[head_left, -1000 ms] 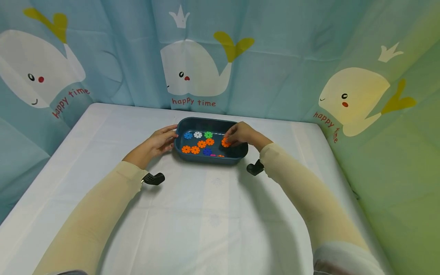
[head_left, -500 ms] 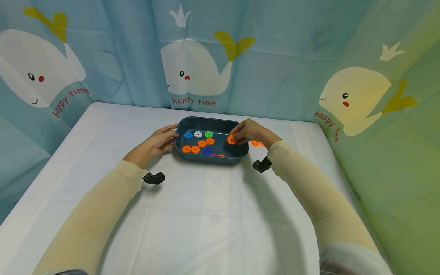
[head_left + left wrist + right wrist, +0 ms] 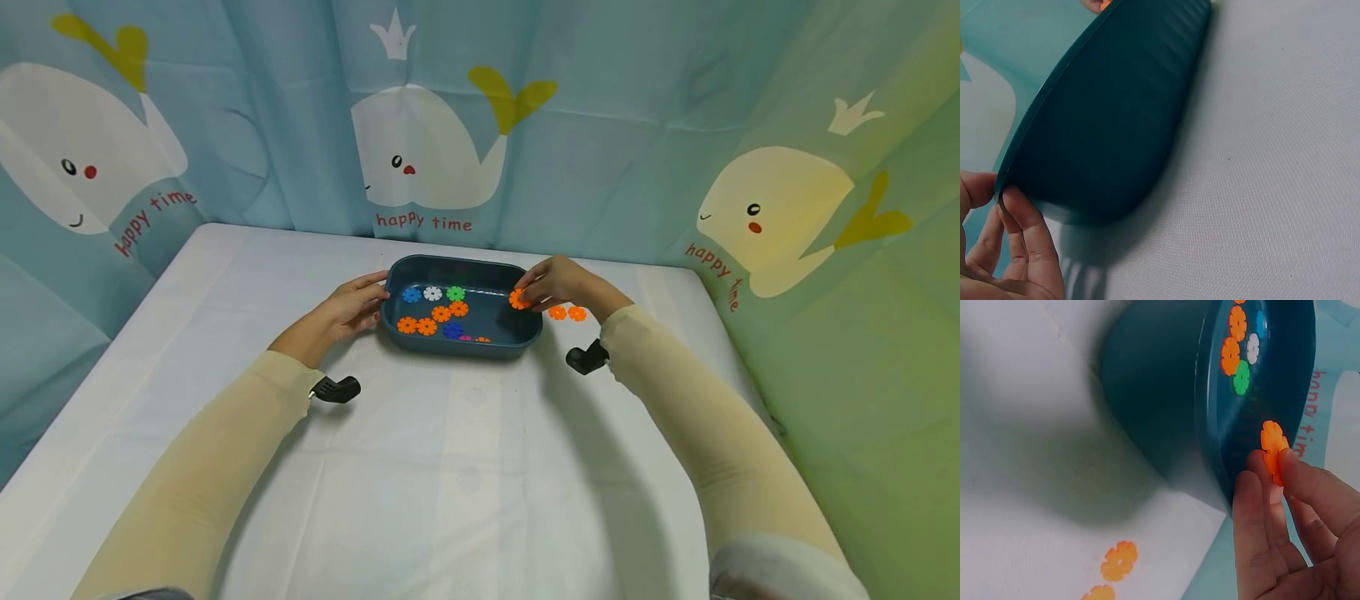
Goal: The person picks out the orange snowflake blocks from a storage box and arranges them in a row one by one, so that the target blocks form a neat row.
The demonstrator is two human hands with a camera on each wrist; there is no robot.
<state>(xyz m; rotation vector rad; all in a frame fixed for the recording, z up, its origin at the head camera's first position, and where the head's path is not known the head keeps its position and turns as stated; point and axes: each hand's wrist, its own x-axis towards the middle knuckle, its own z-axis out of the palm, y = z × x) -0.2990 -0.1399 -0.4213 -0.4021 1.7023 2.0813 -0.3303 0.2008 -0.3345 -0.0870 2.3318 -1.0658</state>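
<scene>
A dark teal, round-cornered plastic tub [image 3: 461,348] stands on the table. My left hand [image 3: 350,307] pinches its left rim between thumb and fingers, as the left wrist view shows up close. Over the tub's right end, my right hand [image 3: 558,283] pinches an orange snowflake-shaped plastic disc [image 3: 1274,440] between thumb and fingertips. Inside the tub lie several more discs: a light blue disc [image 3: 411,295], a white disc [image 3: 432,293], a green disc [image 3: 456,293], a dark blue disc [image 3: 453,331] and several orange ones. The front wall partly hides a pink disc [image 3: 466,338].
Two orange discs [image 3: 567,313] lie on the white-covered table [image 3: 420,467], just right of the tub. Behind the table hangs a blue-green curtain [image 3: 622,167] printed with whales. A small black camera mount [image 3: 336,389] sticks out at each wrist.
My right hand has moved right and slightly up with the orange disc, from inside the tub to its right end. Two orange discs on the table have come into sight. My left hand stays put.
</scene>
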